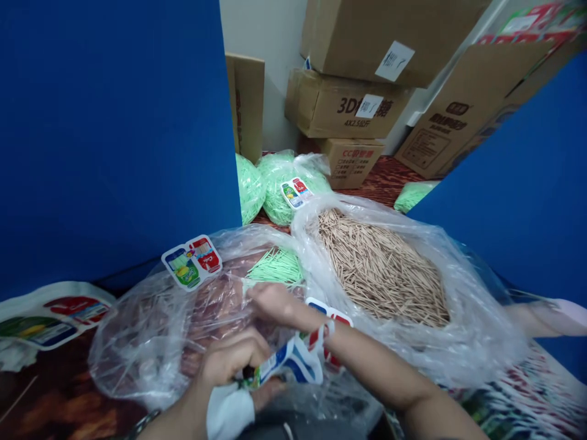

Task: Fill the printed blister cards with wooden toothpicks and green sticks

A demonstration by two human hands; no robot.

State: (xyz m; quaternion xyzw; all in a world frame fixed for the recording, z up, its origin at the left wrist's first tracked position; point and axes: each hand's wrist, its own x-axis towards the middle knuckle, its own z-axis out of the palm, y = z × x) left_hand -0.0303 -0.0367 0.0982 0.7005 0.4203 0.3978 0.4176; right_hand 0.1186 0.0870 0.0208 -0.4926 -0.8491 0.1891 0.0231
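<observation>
My left hand (236, 360), with a white wrap around part of it, is closed on a printed packet (293, 360) at the bottom centre. Beyond it, my right hand (270, 302) reaches across to a clear bag holding green sticks (277, 266); its fingers are closed at the near edge of these sticks, and what they hold is too small to name. To the right lies an open clear bag full of brown sticks (385, 266). A flat printed packet (191, 263) rests on the left clear bag (147, 330).
Blue panels stand at left (114, 122) and right (513, 183). Cardboard boxes (353, 104) are stacked behind, with green bundles (279, 177) before them. Another printed packet (55, 311) lies at far left. Another person's arm (532, 318) shows at right.
</observation>
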